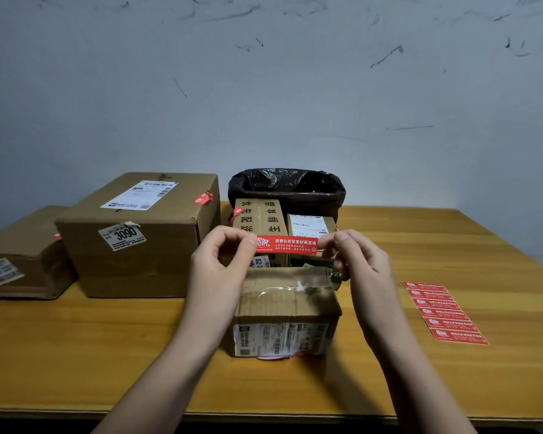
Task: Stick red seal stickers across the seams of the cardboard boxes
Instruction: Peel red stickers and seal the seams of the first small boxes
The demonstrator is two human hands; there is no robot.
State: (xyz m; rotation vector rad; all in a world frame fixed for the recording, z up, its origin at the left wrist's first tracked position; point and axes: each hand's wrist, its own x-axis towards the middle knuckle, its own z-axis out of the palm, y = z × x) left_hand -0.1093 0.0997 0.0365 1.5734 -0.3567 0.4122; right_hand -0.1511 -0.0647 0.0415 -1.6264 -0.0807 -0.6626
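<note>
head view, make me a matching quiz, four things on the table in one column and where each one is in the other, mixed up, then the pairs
Things
1. red seal sticker
2. sticker sheet
3. box marked 3090
4. black bin bag

Places
A. flat on the table, far right
B. at the back, by the wall
C. pinched between both hands, above the small taped box
D. left of the hands

Pairs: 1-C, 2-A, 3-D, 4-B

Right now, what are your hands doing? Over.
Both hands, left and right, pinch sticker taut. Box below, unsealed. Nothing blocking.
</note>
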